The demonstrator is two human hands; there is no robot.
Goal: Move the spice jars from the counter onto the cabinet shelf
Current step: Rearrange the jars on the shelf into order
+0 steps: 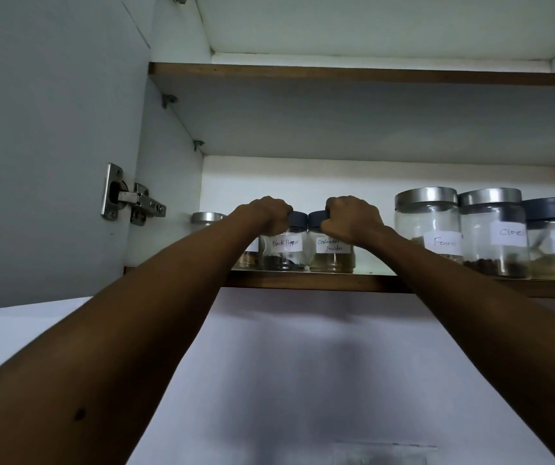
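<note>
Head view, looking up into the open cabinet. At centre frame, grips the dark lid of the Black Pepper jar [284, 253] with the left hand [264, 213], fingers curled over the top. Grips the lid of the Coriander Powder jar [331, 255] the same way with the right hand [350, 214]. Has both jars upright on the cabinet shelf [303, 282], close behind its front edge and side by side, touching or nearly so. To the right, shows the Fennel jar [429, 229] and Clove jar [494, 239] already shelved.

Looks like the placing step, set down but not yet released. Next calls for loosening both grips, lifting straight off the lids without tipping either jar, and drawing back over the shelf edge. Cannot see the counter.
</note>
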